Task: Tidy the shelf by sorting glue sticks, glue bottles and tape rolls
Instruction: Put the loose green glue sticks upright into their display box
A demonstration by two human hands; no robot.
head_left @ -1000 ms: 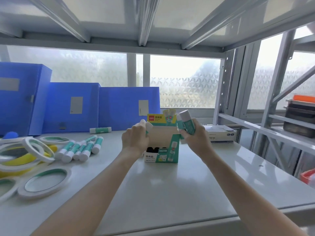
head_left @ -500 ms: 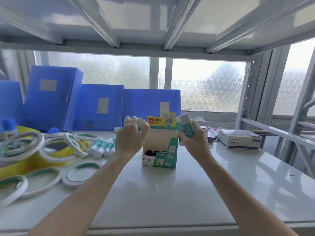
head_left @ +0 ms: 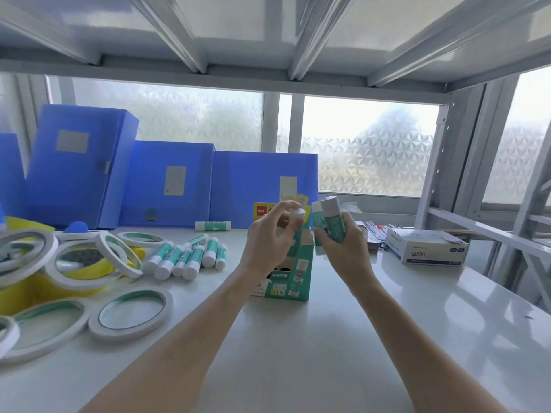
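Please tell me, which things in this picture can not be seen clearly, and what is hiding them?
- Glue stick box, head view: the left hand covers its opening, so the fill cannot be counted.
- Glue stick in the left hand: only its white end shows.
- Right hand: holds at least two glue sticks; fingers hide any more.
- Tape rolls: some cut off by the left edge.
- Small white box: print too small to read.

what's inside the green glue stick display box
Dark round openings show low in the display box. The left hand covers its upper part, so how many sticks it holds cannot be seen.
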